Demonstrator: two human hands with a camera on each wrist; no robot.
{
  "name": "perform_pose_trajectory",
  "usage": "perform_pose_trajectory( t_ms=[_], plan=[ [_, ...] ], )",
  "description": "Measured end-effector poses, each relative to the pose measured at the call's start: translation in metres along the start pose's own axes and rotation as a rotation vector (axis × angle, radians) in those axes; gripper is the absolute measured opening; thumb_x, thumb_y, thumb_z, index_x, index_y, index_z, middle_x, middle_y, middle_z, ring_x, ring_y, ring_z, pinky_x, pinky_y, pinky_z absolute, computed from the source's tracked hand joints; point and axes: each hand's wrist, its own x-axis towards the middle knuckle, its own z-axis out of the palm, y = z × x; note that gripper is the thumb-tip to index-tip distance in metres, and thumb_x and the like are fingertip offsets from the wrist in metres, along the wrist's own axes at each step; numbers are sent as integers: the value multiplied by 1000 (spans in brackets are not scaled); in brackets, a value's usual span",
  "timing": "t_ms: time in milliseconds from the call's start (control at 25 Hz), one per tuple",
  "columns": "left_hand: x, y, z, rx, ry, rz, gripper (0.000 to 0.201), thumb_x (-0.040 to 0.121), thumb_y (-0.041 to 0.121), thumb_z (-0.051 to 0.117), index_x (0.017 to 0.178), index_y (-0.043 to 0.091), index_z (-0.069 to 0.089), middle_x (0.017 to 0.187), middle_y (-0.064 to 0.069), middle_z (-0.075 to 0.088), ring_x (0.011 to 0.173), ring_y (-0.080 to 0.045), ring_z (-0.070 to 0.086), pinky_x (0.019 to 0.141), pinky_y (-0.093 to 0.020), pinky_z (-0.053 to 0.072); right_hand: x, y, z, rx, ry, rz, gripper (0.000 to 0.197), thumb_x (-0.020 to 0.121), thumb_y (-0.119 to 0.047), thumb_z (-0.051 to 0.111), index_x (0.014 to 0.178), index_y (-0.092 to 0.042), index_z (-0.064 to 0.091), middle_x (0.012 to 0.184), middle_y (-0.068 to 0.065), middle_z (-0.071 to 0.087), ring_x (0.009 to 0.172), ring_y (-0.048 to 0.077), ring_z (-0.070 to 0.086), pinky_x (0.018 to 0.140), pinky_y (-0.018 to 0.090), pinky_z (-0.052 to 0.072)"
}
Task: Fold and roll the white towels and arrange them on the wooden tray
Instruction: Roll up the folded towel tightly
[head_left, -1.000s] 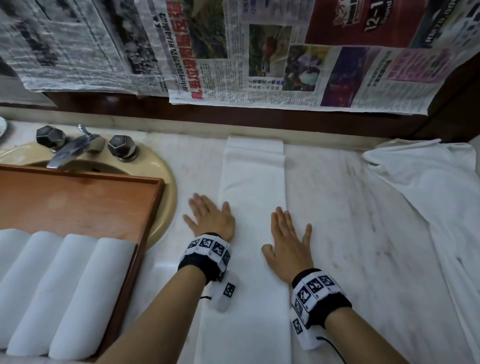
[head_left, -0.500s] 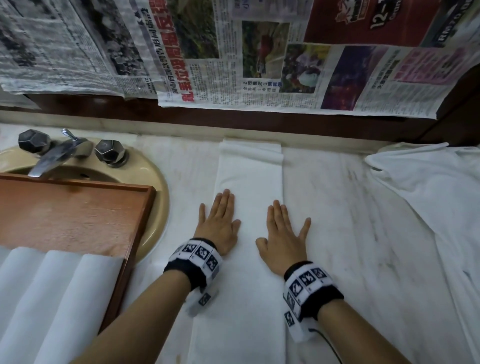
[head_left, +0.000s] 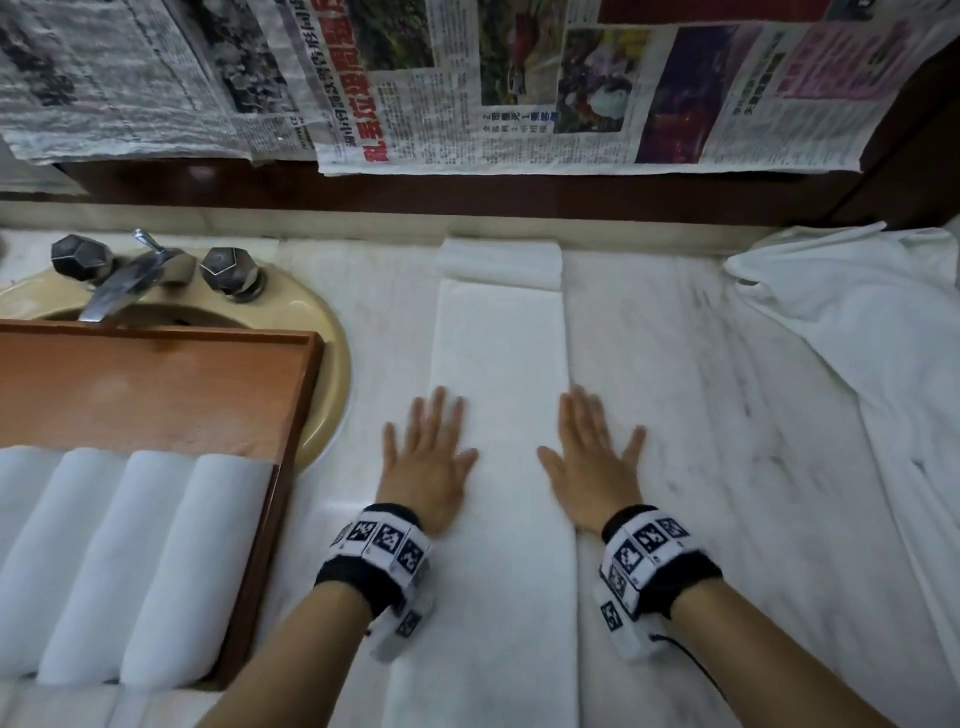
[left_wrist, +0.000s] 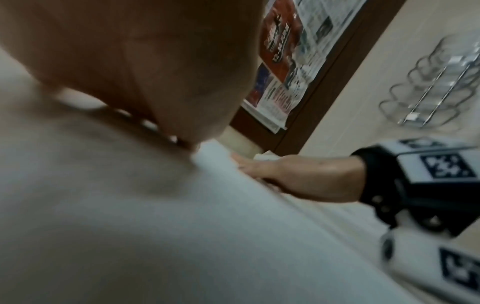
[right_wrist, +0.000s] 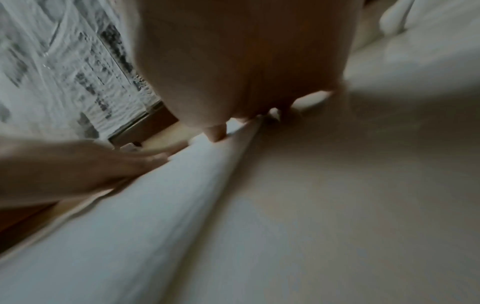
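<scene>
The folded towel strip lies on the desk with its long axis running straight away from the person, and the left hand and right hand, each grip released and flat, press its two long edges equally near.

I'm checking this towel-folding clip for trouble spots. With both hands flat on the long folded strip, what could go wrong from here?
1. The left hand and right hand lie on the edges of the folded towel; uneven pushing could skew the strip.
2. The far end is doubled over, so a roll might come out lumpy.
3. The wooden tray sits over the sink; a knock might tip it.
</scene>
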Motion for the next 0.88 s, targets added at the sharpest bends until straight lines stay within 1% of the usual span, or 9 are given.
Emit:
perform_pose_trajectory(
  t_ms=[80, 240, 280, 400, 440, 600, 760, 800, 880],
  plan=[
    [-14, -10, 3, -96, 33, -206, 63, 103, 43, 15, 152, 21, -19, 156, 3, -31, 144, -18, -26, 117, -51, -12, -13, 4, 3, 69, 6, 131, 66, 103, -44, 14, 151, -14, -20, 155, -3, -34, 144, 16, -26, 111, 68, -8],
    [-53, 14, 32, 39, -21, 186, 60, 104, 43, 12, 151, 27, -21, 154, 7, -34, 142, -14, -31, 117, -47, -15, -63, -27, 45, -27, 12, -195, 65, 104, -42, 18, 149, -18, -23, 152, -7, -36, 143, 14, -29, 114, 63, -9],
    [-58, 8, 39, 39, -32, 182, 59, 104, 43, 12, 151, 30, -21, 154, 7, -34, 141, -15, -32, 118, -47, -14, -67, -23, 53, -11, -9, -173, 65, 104, -42, 18, 150, -19, -23, 151, -7, -37, 144, 14, -28, 115, 61, -7],
    [-67, -20, 32, -77, 2, -181, 58, 103, 42, 14, 151, 30, -18, 156, 4, -32, 143, -20, -29, 115, -52, -16, -72, -2, 48, 133, -8, 154, 66, 103, -42, 17, 151, -17, -21, 155, -4, -34, 145, 16, -26, 113, 64, -8],
    [-75, -21, 30, -82, 5, -215, 60, 103, 41, 14, 152, 27, -17, 156, 3, -31, 144, -22, -28, 113, -54, -16, -81, -4, 46, 129, -2, 184, 65, 103, -41, 17, 151, -16, -21, 155, -4, -33, 145, 17, -26, 111, 66, -9],
    [-116, -2, 57, 43, 2, 206, 58, 104, 41, 13, 152, 27, -16, 151, 11, -33, 146, -17, -23, 115, -48, -14, -124, -32, 74, -22, 19, -144, 63, 104, -39, 17, 151, -19, -19, 156, -7, -30, 144, 14, -27, 109, 69, -12],
    [-134, -34, 63, -39, 40, -135, 58, 104, 39, 14, 153, 25, -13, 158, 7, -25, 147, -19, -21, 117, -54, -11, -143, -14, 84, 110, -29, 170, 65, 103, -43, 16, 151, -18, -19, 157, -5, -30, 145, 15, -24, 109, 69, -10],
    [-140, -33, 62, -38, 47, -136, 58, 104, 38, 15, 153, 22, -12, 159, 5, -24, 147, -19, -21, 116, -55, -12, -149, -15, 85, 115, -15, 180, 66, 103, -43, 17, 151, -17, -19, 157, -4, -30, 145, 16, -24, 109, 69, -11],
    [-156, -17, 71, 39, 83, 56, 58, 104, 39, 15, 153, 22, -12, 159, 5, -24, 146, -19, -22, 115, -53, -13, -164, -27, 101, 32, 52, 25, 66, 103, -44, 17, 152, -18, -19, 157, -5, -30, 145, 17, -25, 109, 67, -12]
  ],
)
